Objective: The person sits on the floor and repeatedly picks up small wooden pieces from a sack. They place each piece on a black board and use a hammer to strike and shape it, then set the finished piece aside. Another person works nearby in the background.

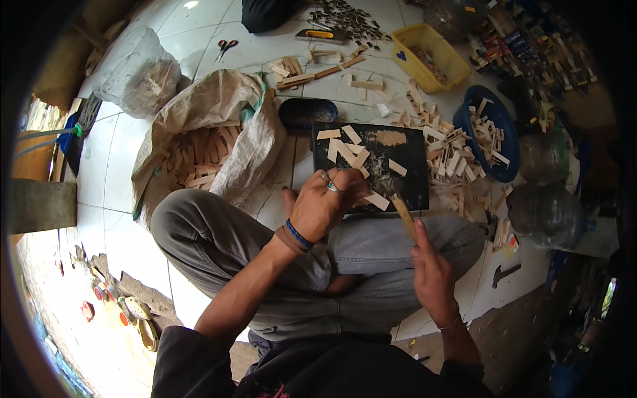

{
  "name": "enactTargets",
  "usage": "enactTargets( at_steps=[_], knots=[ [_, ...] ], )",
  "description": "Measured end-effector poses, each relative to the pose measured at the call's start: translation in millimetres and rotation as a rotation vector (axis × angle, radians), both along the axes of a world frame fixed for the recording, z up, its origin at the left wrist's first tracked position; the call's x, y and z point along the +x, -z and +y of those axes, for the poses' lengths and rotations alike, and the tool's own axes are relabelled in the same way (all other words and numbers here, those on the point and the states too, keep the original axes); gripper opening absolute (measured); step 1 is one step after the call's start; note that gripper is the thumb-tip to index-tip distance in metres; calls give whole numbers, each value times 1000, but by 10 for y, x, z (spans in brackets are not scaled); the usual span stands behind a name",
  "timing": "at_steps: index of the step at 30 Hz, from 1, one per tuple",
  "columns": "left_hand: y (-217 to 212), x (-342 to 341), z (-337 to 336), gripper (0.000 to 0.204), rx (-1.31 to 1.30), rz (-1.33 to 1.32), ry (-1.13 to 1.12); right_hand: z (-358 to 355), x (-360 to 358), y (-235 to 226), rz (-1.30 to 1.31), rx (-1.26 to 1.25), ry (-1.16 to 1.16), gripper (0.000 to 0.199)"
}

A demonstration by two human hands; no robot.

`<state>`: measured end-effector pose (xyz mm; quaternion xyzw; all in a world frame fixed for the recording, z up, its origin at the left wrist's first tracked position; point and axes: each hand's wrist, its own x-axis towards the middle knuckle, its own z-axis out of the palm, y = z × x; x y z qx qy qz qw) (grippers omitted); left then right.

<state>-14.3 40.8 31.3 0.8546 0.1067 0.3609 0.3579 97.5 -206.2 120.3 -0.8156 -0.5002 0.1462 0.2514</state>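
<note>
My right hand (434,275) is wrapped round the wooden handle of a hammer (403,216). The hammer's dark head is over the near edge of a black board (413,166) in front of my crossed legs. Beside the head, my left hand (325,202) is closed, fingertips pinched and turned away, hiding whatever is in them. A pale wood strip (378,201) sticks out near those fingertips, just under the hammer head; I cannot tell if the hand touches it. Several more short wood strips (345,152) lie scattered on the board among sawdust.
Left stands an open woven sack (262,142) of wood pieces, a clear plastic bag (136,76) behind it. A pile of strips (454,156) and a blue basin (507,132) are right. Farther off are a yellow tub (415,60) and scissors (225,48). Another hammer (505,274) lies near my right knee.
</note>
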Motion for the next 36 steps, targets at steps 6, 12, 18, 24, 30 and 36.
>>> enactTargets(
  at_steps=[6, 12, 18, 24, 30, 36],
  knots=[
    [6, -2, -2, 34, -5, 5, 9, -14, -26, -29, -8, -37, -6, 65],
    [-23, -8, -4, 32, -4, -1, 9, -25, -31, -20, -46, 124, 42, 64],
    [-33, 0, -11, 31, -15, 17, -13, -31, -36, -50, 1, -19, 44, 62],
    [-26, 0, -10, 27, -28, 7, -6, 2, -48, -64, 39, 12, 27, 58],
    [4, -4, -1, 26, -201, 33, 37, 426, -25, 172, 308, 100, 341, 44],
    [-32, -28, 37, 26, -214, 139, 48, 968, 127, 479, 434, 165, 385, 30]
  ],
)
